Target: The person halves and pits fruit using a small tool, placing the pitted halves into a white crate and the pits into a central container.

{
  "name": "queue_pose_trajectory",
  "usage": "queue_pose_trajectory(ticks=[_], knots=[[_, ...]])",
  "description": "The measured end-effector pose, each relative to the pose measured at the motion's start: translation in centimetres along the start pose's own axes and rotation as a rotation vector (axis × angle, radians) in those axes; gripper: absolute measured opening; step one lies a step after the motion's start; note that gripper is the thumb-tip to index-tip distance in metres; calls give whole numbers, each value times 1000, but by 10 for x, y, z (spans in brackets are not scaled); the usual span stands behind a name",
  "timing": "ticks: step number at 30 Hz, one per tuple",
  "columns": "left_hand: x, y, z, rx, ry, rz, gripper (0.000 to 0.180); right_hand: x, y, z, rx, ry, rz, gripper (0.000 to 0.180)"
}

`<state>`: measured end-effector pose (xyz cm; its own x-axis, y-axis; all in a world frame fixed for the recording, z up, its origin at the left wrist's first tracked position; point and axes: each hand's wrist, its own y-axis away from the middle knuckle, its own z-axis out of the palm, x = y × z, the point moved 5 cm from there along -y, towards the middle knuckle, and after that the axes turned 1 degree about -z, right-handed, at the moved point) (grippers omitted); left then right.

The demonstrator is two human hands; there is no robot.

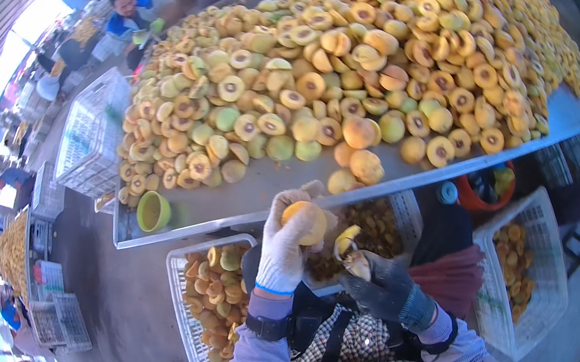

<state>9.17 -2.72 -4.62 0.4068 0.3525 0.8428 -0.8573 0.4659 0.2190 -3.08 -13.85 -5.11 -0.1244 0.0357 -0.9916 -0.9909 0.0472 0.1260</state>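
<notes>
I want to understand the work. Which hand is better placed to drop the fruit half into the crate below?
Probably the left hand: it grips the fruit half and is almost over the white crate.

Two gloved hands, one fruit in each, and a heap too large to count

The left hand (287,246) is holding one whole yellow fruit (304,222); the right hand (384,285) is gripping one fruit half (347,238). Three white crates are sitting around the hands, and one green bowl (153,211) is resting left of them on the table (259,183).
</notes>
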Motion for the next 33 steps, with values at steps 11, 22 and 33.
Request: queue_pose_trajectory(ticks=[11,22,33], knots=[[-4,32,36,-33,70,114,40,-24,8,2,78,189,-246,20],[11,57,60,-29,-491,713,43,-32,16,9,-232,-391,234,25],[42,44,86,-522,-695,595,20,-15,31,15,-563,-838,430,34]])
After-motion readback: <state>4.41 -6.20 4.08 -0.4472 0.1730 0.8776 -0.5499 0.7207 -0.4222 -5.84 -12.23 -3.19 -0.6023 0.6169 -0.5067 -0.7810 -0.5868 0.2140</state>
